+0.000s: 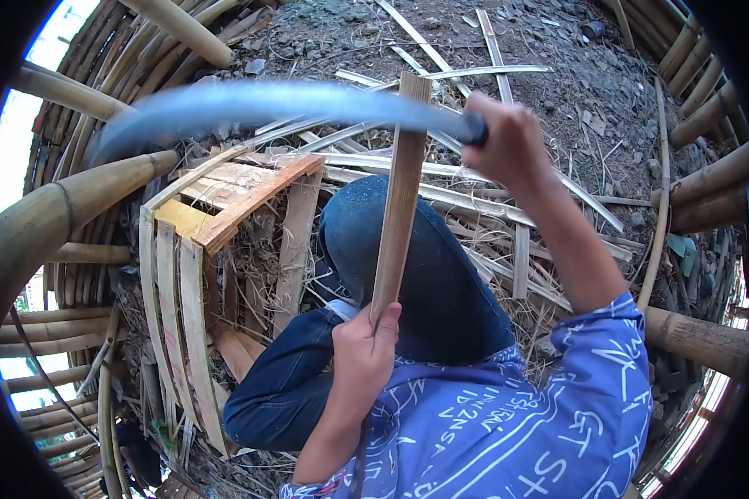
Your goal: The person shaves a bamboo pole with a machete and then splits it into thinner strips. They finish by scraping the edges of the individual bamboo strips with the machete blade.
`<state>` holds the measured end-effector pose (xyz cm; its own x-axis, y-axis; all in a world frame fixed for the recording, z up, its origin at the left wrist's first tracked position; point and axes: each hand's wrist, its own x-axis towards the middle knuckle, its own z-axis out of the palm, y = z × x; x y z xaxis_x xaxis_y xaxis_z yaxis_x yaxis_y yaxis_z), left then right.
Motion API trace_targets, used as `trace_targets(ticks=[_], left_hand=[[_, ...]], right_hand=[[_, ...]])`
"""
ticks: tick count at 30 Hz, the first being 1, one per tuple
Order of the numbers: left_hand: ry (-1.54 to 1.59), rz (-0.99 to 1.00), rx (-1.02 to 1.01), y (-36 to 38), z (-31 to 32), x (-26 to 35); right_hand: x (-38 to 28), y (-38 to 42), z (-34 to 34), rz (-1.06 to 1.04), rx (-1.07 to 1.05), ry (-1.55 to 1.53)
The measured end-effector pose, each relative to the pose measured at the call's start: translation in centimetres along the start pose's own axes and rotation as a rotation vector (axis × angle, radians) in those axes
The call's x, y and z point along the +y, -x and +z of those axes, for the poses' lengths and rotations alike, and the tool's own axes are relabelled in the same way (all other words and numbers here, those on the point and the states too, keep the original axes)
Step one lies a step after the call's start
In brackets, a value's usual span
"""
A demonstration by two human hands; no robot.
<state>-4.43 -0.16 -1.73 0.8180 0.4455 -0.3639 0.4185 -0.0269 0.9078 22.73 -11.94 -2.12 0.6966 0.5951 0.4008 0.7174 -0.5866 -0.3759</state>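
Observation:
My left hand (pixel 366 349) is closed round the lower end of a flat wooden strip (pixel 399 183), which stands nearly upright in front of my bent knee. My right hand (pixel 506 140) grips the dark handle of a long curved blade (pixel 291 104). Motion blurs the blade, which stretches leftward from that hand across the view near the strip's upper end. Whether blade and strip touch, I cannot tell.
A slatted wooden crate (pixel 266 195) is left of my knees. Split strips (pixel 483 204) lie scattered on the stony ground (pixel 574 100). Bamboo poles (pixel 25 224) jut in at left, and another pole (pixel 695 339) lies at right.

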Motion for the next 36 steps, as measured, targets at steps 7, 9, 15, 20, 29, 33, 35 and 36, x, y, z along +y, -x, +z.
trace_targets(ticks=[7, 9, 15, 20, 29, 33, 35, 36], left_hand=[[0.101, -0.061, -0.037, 0.9, -0.9, -1.2], [0.104, -0.055, -0.041, 0.7, -1.0, -1.0], [0.122, -0.106, -0.150, 0.1, -0.8, -0.3], [0.094, -0.140, -0.128, -0.8, -0.8, 1.4], [-0.063, -0.036, -0.058, -0.9, -0.1, 0.7], [-0.136, -0.025, 0.003, -1.0, 0.4, 1.2], [-0.134, 0.028, 0.001, -1.0, 0.6, 1.3], [-0.128, 0.021, 0.006, -1.0, 0.6, 1.3]], right_hand=[[5.6, -2.2, 4.4, 0.309, -0.219, 0.268], [5.6, 0.3, 5.1, 0.365, -0.131, 0.158], [3.0, 4.4, 2.3, 0.538, 0.110, -0.365], [-2.3, 5.1, -3.1, 0.403, 0.192, -0.568], [-5.2, 3.6, -3.5, -0.079, -0.148, -0.051], [-4.1, 2.2, -2.5, -0.096, -0.219, 0.023], [-3.6, 1.9, -2.0, -0.122, -0.182, 0.013], [-3.6, 1.6, -2.0, -0.123, -0.171, 0.031]])
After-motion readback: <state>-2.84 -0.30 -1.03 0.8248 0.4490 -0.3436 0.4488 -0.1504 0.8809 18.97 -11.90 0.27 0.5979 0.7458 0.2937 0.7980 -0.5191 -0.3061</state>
